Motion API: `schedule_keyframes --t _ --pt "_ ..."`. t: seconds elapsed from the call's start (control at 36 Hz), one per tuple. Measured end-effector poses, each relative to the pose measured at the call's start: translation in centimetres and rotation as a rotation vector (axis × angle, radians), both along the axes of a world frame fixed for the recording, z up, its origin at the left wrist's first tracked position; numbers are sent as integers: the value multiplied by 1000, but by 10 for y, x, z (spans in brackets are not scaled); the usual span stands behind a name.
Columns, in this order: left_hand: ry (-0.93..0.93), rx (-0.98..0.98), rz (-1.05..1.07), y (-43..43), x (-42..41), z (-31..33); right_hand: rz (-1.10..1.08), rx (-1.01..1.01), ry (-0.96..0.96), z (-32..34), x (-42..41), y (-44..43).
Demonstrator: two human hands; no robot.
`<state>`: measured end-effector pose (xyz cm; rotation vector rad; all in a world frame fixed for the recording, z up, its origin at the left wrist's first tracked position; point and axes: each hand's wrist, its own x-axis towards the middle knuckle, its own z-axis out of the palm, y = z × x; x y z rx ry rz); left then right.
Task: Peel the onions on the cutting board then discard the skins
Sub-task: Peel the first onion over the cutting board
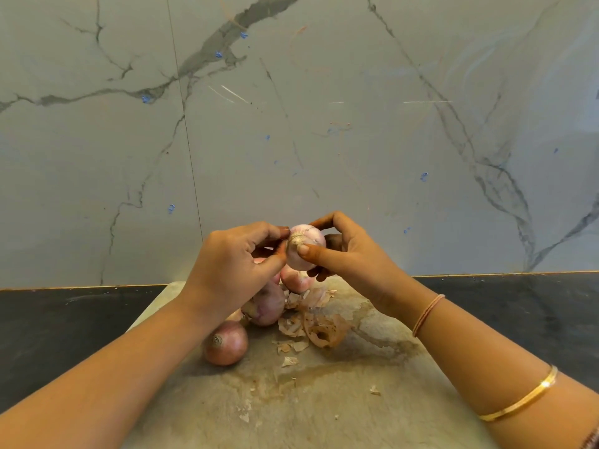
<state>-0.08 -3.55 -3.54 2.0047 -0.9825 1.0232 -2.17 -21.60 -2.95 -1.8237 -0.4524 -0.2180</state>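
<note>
A pale pink onion [306, 246] is held up above the cutting board [340, 393], between both hands. My right hand [353, 254] cups it from the right, thumb pressed on its front. My left hand [236, 267] pinches the skin at the onion's left top with thumb and fingertips. Below, several onions lie on the board: an unpeeled brown one [226, 343] at the front, a purplish one [267, 306] behind it, a pink one [296, 280] under the held onion. Loose dry skins [319, 325] lie in a heap to their right.
The worn, stained board rests on a dark countertop [64, 325] that runs to both sides. A grey marble wall [291, 124] rises right behind the board. Small skin scraps [289, 361] are scattered over the board's front.
</note>
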Motion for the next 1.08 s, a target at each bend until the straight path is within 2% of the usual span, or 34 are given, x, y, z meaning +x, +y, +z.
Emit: schedule_keyframes --t 0.19,0.33,0.5,0.64,0.89,0.97,1.08 --pt "-56 93 80 0 0 -1 -36 -67 -43 -1 -1 2" --pt "-111 118 148 -1 1 0 -30 -53 -39 -2 0 3" --pt "-93 114 189 -2 1 0 -8 -33 -13 -2 0 3" --pt "20 -27 187 -4 -1 0 23 -13 17 -1 0 3" --pt "431 -404 69 -6 2 3 99 106 68 -1 0 0" --pt "451 -435 56 -8 2 2 122 131 77 -1 1 -1" --pt "442 -346 185 4 14 2 156 151 75 0 0 -2"
